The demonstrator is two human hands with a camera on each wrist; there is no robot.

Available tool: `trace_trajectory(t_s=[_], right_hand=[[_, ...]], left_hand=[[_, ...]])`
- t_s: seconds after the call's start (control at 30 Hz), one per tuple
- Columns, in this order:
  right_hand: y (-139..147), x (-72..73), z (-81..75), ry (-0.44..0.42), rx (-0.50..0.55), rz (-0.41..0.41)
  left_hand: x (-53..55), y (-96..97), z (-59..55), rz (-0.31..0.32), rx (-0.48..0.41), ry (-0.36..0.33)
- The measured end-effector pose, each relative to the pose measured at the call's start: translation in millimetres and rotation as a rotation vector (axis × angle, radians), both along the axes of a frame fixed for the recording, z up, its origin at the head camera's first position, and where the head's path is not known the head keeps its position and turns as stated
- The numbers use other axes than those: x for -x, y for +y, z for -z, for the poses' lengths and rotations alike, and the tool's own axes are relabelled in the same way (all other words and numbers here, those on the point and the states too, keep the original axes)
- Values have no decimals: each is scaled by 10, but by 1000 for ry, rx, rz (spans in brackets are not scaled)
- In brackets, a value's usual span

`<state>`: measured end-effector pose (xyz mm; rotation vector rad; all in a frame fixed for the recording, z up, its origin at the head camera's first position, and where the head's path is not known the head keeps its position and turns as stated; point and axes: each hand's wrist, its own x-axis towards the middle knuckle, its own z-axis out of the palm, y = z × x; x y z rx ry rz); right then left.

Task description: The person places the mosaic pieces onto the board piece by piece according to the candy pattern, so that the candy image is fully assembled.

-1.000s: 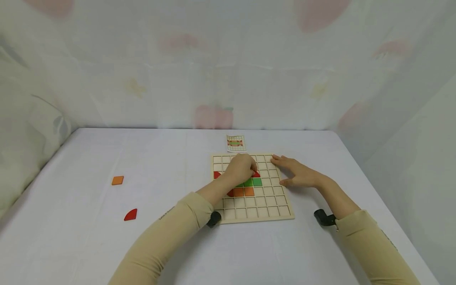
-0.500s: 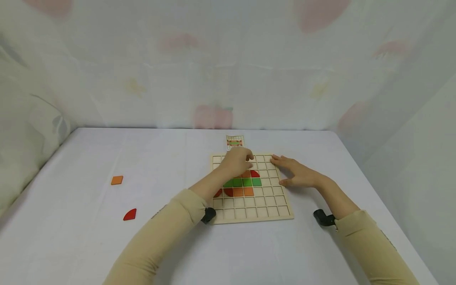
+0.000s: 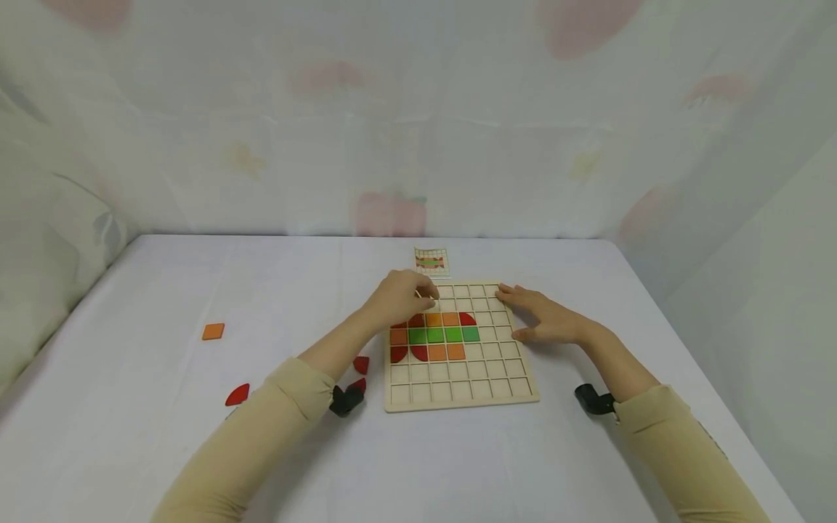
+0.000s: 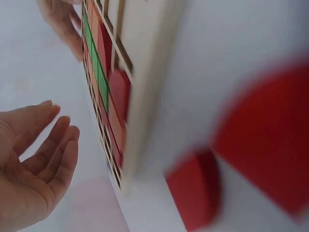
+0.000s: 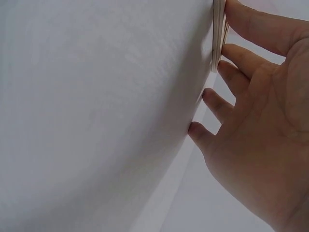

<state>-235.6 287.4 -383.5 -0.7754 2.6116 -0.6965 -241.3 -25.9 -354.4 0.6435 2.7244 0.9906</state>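
A wooden grid board (image 3: 461, 392) lies on the table with red, orange and green tiles set in its upper left squares. Above the board's left side hovers my left hand (image 3: 400, 296), fingers loosely bent, thumb apart from them; the left wrist view shows nothing between them. My right hand (image 3: 546, 316) rests with spread fingers at the board's right edge; in the right wrist view its thumb and fingertips (image 5: 231, 50) touch the board's rim. Left of the board, partly behind my left forearm, lie a red tile (image 3: 361, 365) and another red tile (image 3: 358, 385).
A small pattern card (image 3: 431, 261) lies behind the board. Farther left on the white table (image 3: 131, 436) are an orange square tile (image 3: 213, 332) and a red quarter-round tile (image 3: 237, 394). A fabric backdrop (image 3: 523, 181) hangs behind the table.
My left hand has lifted off the tile by the upper right of the pattern and moved left, uncovering the tiled rows and two loose red tiles. My right hand has stayed put.
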Motion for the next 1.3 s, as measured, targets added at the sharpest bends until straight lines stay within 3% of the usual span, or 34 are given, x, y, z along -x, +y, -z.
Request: trace_trajectory(t_s=[0.3,0.53,0.77,1.1,1.3], right_hand=[[34,13,14,-2,3,-3],[37,-22,-9,13,17,-12],[31,-28,-20,8,16,-5],[11,-33,-26,3,9,0],[8,-28,-20,7,5,1]], left_hand=[[19,-492,27,69,31,-65],[30,-768,93,138,34,-161],[31,-952,161,201,48,-263],[-3,-1106,212,371,-7,-467],[-32,-1098,195,438,2,-467]])
